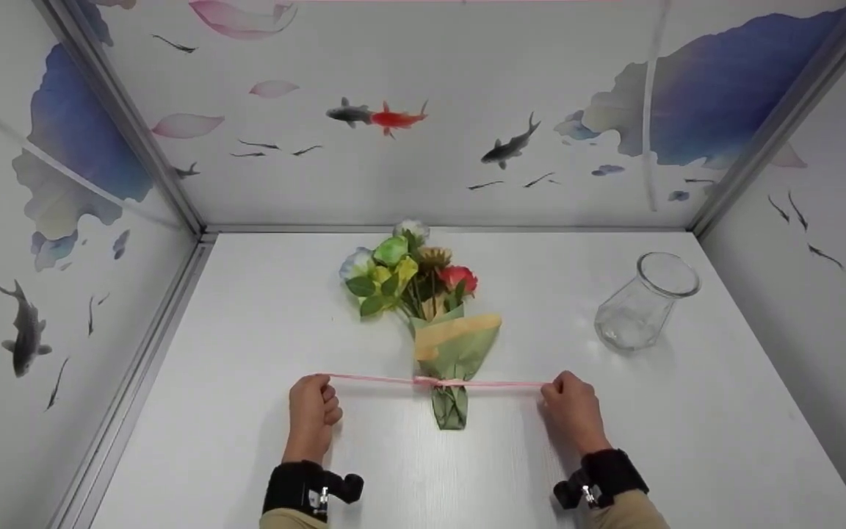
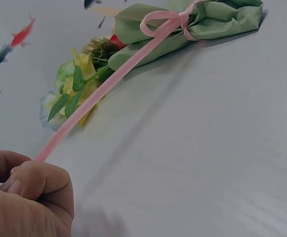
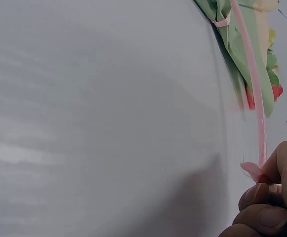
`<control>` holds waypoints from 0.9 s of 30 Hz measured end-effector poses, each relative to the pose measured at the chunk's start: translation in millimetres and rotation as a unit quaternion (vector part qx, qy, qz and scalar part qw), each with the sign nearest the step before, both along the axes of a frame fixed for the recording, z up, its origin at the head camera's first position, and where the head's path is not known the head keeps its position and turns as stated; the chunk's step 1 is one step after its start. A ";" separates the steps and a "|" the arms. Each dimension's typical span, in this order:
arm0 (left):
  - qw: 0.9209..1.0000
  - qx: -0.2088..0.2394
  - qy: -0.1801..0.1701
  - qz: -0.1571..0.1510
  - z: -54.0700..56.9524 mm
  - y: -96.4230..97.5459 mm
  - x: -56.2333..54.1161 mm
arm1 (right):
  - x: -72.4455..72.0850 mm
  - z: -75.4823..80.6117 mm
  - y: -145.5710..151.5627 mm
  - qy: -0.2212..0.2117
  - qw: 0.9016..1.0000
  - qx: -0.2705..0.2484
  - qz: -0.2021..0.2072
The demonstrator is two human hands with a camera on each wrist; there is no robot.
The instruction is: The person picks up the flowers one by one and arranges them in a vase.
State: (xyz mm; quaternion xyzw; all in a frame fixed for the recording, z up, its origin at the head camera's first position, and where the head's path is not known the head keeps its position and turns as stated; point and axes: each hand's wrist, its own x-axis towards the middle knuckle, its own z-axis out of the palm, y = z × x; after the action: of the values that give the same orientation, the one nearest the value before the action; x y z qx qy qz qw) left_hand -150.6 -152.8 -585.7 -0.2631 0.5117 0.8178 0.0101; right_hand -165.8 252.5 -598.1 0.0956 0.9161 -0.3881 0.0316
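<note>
On the white tabletop (image 1: 239, 316), between my two hands, the bouquet (image 1: 456, 344) lies with its blooms (image 1: 391, 251) pointing away from me and its wrapped stem end towards me, which puts the narrow waist of the green paper within even reach of both sides. The pink ribbon (image 1: 379, 379) goes around that waist, and I hold it drawn out straight to left and right, I'd say so that the pull bears equally on the knot (image 2: 184, 19), where a small loop (image 2: 155, 15) stands on the left. My left hand (image 1: 313, 411) pinches one length between thumb and bent forefinger, the other fingers folded in; my right hand (image 1: 573, 411) pinches the other length close to its tip, a short pink tail (image 3: 252, 170) poking out past my fingers, presumably for the longest pull. Holding so far out probably also spares the paper from being crushed. The glass vase (image 1: 636, 319) stands well apart on the right, out of the ribbon's way
</note>
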 end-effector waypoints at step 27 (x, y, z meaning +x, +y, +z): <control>0.999 0.022 0.009 0.028 4.6 -14.6 5.4 | 5.4 -1.3 27.5 0.010 0.999 0.004 -0.036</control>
State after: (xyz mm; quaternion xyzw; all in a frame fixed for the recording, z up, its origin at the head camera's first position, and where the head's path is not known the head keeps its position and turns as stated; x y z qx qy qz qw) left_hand -145.3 -167.4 -581.1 -0.2693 0.4861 0.8313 -0.0118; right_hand -160.5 280.0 -599.4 0.1249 0.9139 -0.3862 0.0082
